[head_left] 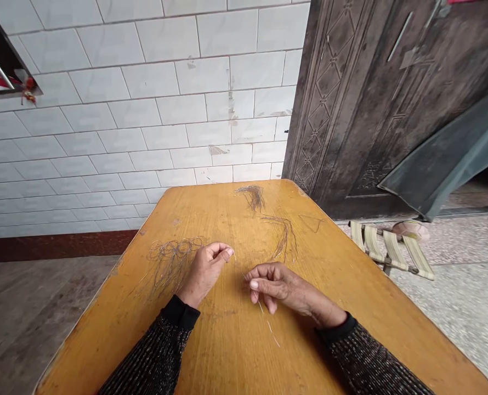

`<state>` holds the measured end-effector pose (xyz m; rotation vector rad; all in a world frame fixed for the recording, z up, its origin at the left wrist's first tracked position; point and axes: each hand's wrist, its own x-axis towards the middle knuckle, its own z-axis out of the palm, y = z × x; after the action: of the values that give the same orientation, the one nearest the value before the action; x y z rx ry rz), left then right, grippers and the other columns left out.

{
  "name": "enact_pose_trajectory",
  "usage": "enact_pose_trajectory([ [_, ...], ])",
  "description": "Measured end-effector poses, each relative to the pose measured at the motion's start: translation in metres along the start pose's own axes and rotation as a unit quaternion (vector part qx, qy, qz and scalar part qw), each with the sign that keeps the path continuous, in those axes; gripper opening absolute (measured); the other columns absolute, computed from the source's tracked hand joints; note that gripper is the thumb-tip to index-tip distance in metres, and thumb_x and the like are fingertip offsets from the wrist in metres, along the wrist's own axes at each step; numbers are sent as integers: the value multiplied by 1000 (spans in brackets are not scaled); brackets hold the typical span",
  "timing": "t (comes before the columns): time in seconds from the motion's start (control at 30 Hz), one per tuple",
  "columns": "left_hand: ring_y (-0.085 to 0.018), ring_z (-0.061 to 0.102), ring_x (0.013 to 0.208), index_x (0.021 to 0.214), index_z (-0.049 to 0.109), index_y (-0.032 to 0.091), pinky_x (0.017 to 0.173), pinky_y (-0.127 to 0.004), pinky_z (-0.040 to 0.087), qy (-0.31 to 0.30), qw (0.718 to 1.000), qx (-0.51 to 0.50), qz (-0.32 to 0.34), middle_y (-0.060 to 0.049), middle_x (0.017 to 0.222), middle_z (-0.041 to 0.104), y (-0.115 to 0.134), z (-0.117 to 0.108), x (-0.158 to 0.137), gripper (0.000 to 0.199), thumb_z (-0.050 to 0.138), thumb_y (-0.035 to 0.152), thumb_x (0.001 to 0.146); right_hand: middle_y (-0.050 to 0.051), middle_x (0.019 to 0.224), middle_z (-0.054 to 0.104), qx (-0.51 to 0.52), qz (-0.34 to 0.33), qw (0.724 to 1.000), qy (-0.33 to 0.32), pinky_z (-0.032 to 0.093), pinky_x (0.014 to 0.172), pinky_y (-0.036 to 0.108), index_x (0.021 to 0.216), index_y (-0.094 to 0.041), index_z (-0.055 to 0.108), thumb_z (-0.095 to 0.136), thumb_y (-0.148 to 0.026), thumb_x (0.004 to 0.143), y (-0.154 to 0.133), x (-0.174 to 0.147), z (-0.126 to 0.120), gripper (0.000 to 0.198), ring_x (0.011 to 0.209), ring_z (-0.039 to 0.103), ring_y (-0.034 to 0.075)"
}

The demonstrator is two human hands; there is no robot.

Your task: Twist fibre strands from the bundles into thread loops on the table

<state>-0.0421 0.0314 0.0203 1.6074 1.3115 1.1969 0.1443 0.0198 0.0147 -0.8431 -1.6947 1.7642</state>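
Observation:
Above the middle of the wooden table (pixel 227 351), a thin pale wire (pixel 270 327) runs between my two hands. My left hand (pixel 203 272) pinches its upper end between thumb and forefinger. Lower and to the right, my right hand (pixel 279 288) has thumb and forefinger closed on the same wire, whose tail hangs below the fingers. Beside my left hand lies a pile of looped wires (pixel 174 255), partly hidden by that hand. Beyond my right hand rests a loose bunch of bent wires (pixel 285 236).
Another bunch of wires (pixel 254 196) lies near the table's far edge, and a single bent wire (pixel 312 224) at its right. A white tiled wall (pixel 165 109) and a dark door (pixel 351 109) stand behind. A strapped stool (pixel 392 249) is on the right.

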Motion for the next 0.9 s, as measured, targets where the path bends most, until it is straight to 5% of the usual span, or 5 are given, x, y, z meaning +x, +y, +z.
enact_pose_trajectory([
  [0.27, -8, 47, 58, 79, 56, 13, 55, -20, 37, -94, 983, -132, -83, 0, 69, 54, 6, 2, -4, 22, 56, 34, 74, -4, 48, 55, 35, 3, 998, 54, 28, 32, 15, 71, -12, 56, 62, -36, 67, 11, 7, 6, 26, 30, 39, 2],
  [0.9, -7, 51, 53, 71, 53, 14, 49, -18, 37, -62, 983, -123, -122, -1, 62, 60, 3, 5, -5, 17, 62, 27, 68, -6, 46, 51, -58, 38, 994, 85, 28, 31, 15, 63, -15, 49, 53, -19, 68, 11, 8, 14, 7, 30, 35, 2],
])
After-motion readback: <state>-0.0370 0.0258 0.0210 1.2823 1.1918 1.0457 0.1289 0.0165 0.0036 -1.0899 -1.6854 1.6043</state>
